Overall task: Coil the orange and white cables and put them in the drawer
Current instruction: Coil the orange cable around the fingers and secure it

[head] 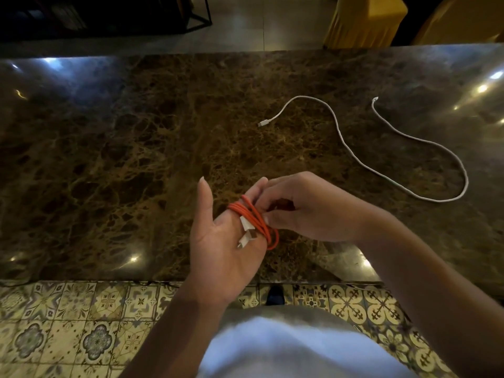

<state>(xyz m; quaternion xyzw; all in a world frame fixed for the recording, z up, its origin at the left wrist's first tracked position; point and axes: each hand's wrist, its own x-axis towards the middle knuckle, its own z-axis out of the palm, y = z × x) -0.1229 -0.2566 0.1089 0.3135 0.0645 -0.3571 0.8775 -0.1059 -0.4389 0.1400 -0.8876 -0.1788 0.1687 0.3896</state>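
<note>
Setting: I look down on what seems a restaurant or hotel lobby, dimly lit.
Counter: a polished brown marble countertop (136, 148) mirrors ceiling spotlights.
Floor: ornate patterned tiles (81, 317) run beneath its near edge.
Seating: chairs in pleated yellow covers (362, 20) stand beyond.
Background: a dark metal-framed stand (201, 12) on glossy floor.

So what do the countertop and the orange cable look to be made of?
Countertop: polished brown marble or a marble-look stone, judging by pale veining and mirror-like light reflections. Orange cable: probably rubbery plastic sheathing with a matte finish, wound round the left hand; its white plugs look like glossy plastic.
</note>
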